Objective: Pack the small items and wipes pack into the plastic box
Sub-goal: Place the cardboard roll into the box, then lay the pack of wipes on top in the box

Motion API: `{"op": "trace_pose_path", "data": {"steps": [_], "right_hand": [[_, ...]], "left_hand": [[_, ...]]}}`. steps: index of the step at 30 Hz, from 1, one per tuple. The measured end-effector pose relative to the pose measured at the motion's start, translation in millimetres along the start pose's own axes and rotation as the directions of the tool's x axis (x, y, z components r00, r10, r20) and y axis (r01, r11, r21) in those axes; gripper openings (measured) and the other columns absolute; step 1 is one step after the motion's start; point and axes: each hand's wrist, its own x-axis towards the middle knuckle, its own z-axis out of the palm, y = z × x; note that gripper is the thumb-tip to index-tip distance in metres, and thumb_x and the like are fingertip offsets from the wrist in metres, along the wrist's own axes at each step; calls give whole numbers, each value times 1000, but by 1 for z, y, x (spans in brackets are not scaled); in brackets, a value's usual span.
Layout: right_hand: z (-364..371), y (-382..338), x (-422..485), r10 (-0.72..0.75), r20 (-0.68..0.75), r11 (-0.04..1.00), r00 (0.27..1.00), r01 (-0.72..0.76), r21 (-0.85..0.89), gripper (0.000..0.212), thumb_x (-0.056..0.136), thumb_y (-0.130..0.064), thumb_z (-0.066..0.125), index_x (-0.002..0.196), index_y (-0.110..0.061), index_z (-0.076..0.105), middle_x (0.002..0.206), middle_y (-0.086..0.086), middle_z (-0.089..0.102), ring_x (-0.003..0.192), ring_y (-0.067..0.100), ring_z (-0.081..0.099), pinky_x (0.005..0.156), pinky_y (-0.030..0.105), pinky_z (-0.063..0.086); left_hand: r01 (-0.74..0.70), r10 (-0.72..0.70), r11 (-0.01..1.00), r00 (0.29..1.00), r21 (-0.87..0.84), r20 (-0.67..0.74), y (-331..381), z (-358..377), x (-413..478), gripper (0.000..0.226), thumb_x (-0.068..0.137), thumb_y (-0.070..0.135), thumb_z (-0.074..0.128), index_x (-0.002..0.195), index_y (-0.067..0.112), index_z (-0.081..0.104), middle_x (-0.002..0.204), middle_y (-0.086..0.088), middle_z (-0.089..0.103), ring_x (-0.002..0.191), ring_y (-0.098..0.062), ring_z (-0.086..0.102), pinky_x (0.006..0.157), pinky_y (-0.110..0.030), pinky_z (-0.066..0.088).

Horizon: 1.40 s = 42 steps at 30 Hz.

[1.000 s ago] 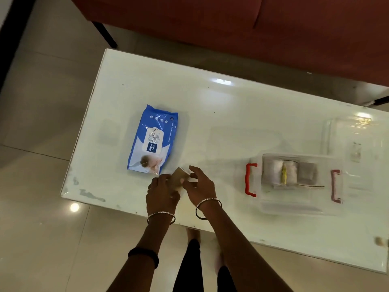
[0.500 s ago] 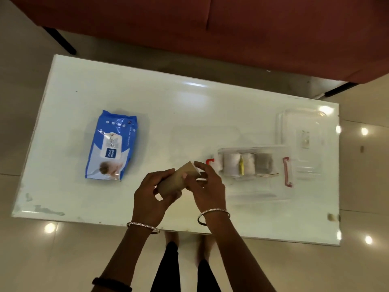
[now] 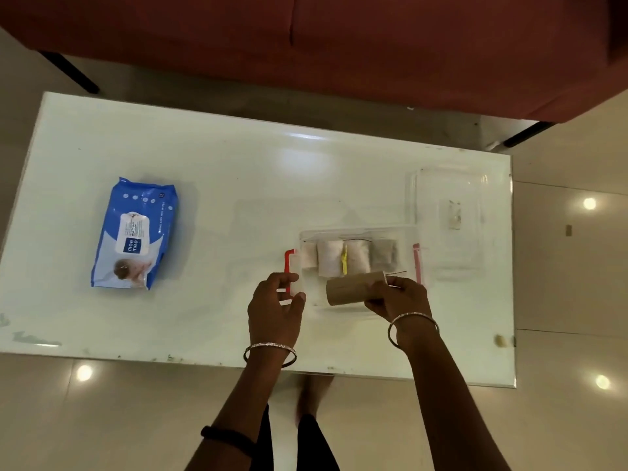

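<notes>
Cardboard tube (image 3: pixel 355 287) in right hand (image 3: pixel 397 299), over plastic box (image 3: pixel 360 232)

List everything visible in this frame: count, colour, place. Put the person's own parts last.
table: 1, white glossy, centre
wipes pack: 1, blue and white, table left
plastic box: 1, clear with red handles, table right, small white and grey items inside
box lid: 1, clear, behind-right of box
cardboard roll: 1, brown, held over box's near part
sofa: 1, red-brown, beyond table
left hand: 1, open, at box's left handle
right hand: 1, gripping roll
bangles: 2, silver, one on each wrist
</notes>
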Motion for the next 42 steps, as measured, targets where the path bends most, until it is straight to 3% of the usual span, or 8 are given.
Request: {"op": "trace_pose_path", "data": {"steps": [8,12,15,23,28,34,39,42], "right_hand": [[27,-13,24,135,79,946,988,-105,-307,35,77,1,72,104,6,50,117,30,59,89,47,70,76,50,61],[41,-8,25,80,47,855,996,-44,-516,32,79,-20,75,91,-4,51,98,20,64,78,41,74,75,46,62],[48,-4,28,-21,6,739,1000,20,-673,46,78,-38,77,105,-5,60,106,16,69,102,37,69,84,33,55],[48,-4,19,-155,-55,558,986,42,-829,47,75,-34,80,108,-6,62,117,15,66,114,33,60,87,34,49],[42,-6,-6,-484,-148,573,863,184,-799,12,83,-21,66,83,-11,72,88,12,73,92,33,66,67,28,39],[90,-6,-59,-915,-34,359,403,770,-527,2,81,-13,70,80,-15,70,72,-5,67,61,8,59,58,18,44],[170,2,-82,-888,148,366,436,863,-350,6,83,-13,70,78,-14,68,69,-5,66,62,9,60,58,24,50],[217,-3,-85,-795,313,430,521,846,-317,4,83,-18,67,80,-17,69,73,-6,70,66,7,64,64,26,54]], "left_hand": [[21,-21,1000,998,5,-58,3,9,-3,32,76,-4,66,100,16,62,100,-2,66,82,-18,67,75,-30,56],[17,-16,1000,998,9,-65,2,9,-2,33,75,-6,67,98,17,62,99,-3,67,80,-18,67,74,-30,57],[18,-19,1000,998,-3,-58,2,9,-1,33,74,-6,68,97,17,62,96,-2,67,79,-18,67,73,-32,58],[21,-21,1000,1000,-17,-10,-3,2,1,32,72,-1,73,95,19,63,89,6,67,78,-7,68,65,-5,48],[27,-27,999,1000,-46,-9,-6,-11,6,19,79,3,68,92,16,66,85,10,70,71,-2,67,63,-11,52],[37,-51,996,983,-81,-174,-21,-71,28,16,82,3,63,90,16,68,84,0,72,75,-15,68,67,-21,54],[172,-204,977,927,-125,-315,-54,-129,57,11,80,11,66,90,17,67,83,-10,71,79,-30,69,83,-46,56],[353,-455,886,787,-301,-417,-80,-152,77,23,78,16,71,97,12,61,92,-23,69,89,-40,67,89,-54,52]]}}
